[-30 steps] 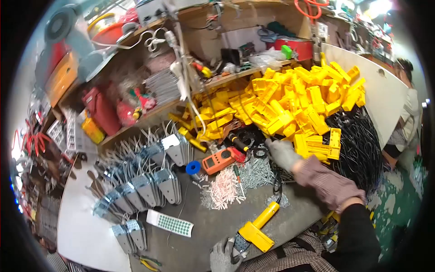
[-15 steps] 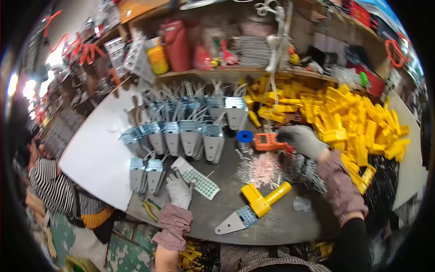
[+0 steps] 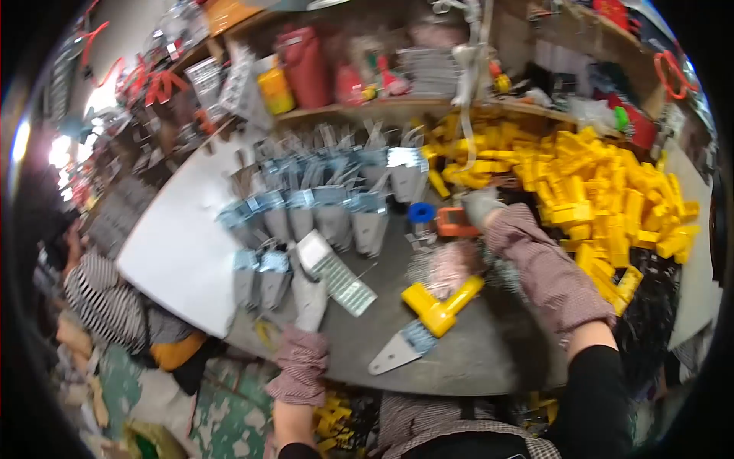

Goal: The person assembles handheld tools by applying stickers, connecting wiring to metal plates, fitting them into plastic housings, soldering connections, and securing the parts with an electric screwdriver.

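My left hand (image 3: 309,297), in a grey glove, is at the left edge of a pale panel with rows of green dots (image 3: 345,281). Its fingers close on that edge, though motion blurs them. My right hand (image 3: 482,208), also gloved, is just beside the right end of an orange meter (image 3: 456,222); its fingertips are smeared and partly hidden. A blue-topped spool (image 3: 420,213) stands left of the meter. In front lies a pile of small pink and white pieces (image 3: 453,268). Nearer me, a yellow T-shaped part (image 3: 440,317) lies against a grey pointed plate (image 3: 396,353).
Several grey pointed housings (image 3: 332,214) with wires stand in rows at the back left. Yellow plastic parts (image 3: 604,191) are heaped at the right, above black strands (image 3: 650,314). Pliers (image 3: 265,334) lie by the table's front-left edge. A person in stripes (image 3: 107,294) is at far left.
My right hand has moved left and away from me, behind the meter's right end. My left hand and the green-dotted panel have shifted slightly away, the panel turning steeper. The camera view has moved too.
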Demonstrator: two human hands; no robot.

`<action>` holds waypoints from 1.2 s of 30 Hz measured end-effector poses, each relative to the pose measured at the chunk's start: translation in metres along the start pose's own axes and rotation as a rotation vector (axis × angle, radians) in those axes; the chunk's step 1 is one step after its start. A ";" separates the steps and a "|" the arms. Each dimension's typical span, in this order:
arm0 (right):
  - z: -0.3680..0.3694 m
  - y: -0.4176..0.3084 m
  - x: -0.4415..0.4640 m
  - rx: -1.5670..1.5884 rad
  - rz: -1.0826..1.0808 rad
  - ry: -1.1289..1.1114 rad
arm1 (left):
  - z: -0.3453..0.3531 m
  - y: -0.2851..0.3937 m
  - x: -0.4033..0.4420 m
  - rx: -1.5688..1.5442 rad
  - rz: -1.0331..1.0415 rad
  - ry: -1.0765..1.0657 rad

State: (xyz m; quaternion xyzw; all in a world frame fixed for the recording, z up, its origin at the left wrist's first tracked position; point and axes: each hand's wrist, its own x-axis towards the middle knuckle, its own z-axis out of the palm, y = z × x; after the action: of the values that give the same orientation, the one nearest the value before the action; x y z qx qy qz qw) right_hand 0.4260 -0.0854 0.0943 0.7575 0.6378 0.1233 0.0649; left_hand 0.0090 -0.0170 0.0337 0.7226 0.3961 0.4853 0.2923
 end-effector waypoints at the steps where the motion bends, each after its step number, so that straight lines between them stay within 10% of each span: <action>1: -0.001 -0.013 0.000 -0.114 -0.088 0.058 | -0.008 -0.001 0.000 -0.116 -0.030 0.005; 5: -0.083 -0.141 -0.075 0.971 -0.416 0.651 | -0.024 0.098 -0.012 -0.427 -0.176 -0.188; 8: -0.101 -0.182 -0.087 1.711 -0.193 0.054 | -0.017 0.117 -0.021 -0.252 -0.001 -0.176; 11: -0.079 -0.194 -0.075 1.926 -0.173 0.205 | -0.009 0.124 -0.026 -0.395 0.015 -0.036; 12: -0.088 -0.194 -0.081 1.925 -0.173 0.202 | -0.008 0.123 -0.028 -0.395 0.013 -0.035; 14: -0.115 -0.190 -0.099 0.817 -0.101 0.874 | -0.007 0.121 -0.029 -0.198 0.022 0.001; 27: -0.095 -0.199 -0.097 0.715 -0.327 0.758 | -0.005 0.103 -0.029 0.531 0.711 -0.079; 30: -0.076 -0.199 -0.079 0.811 -0.288 0.634 | -0.002 0.097 -0.018 0.155 0.381 -0.240; 32: -0.049 -0.197 -0.065 0.999 -0.134 0.529 | -0.007 0.095 0.005 0.330 -0.222 -0.396; 34: -0.036 -0.168 -0.076 1.100 -0.127 0.358 | -0.005 0.005 -0.009 1.020 0.265 -0.079; 36: -0.020 -0.143 -0.098 0.846 -0.104 0.441 | -0.014 0.049 -0.054 0.728 0.413 -0.181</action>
State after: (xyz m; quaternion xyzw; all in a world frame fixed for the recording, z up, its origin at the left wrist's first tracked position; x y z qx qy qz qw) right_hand 0.2692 -0.1578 0.0664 0.6403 0.6675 0.0074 -0.3799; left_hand -0.0010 -0.0882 0.0531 0.8825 0.3614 0.2967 -0.0514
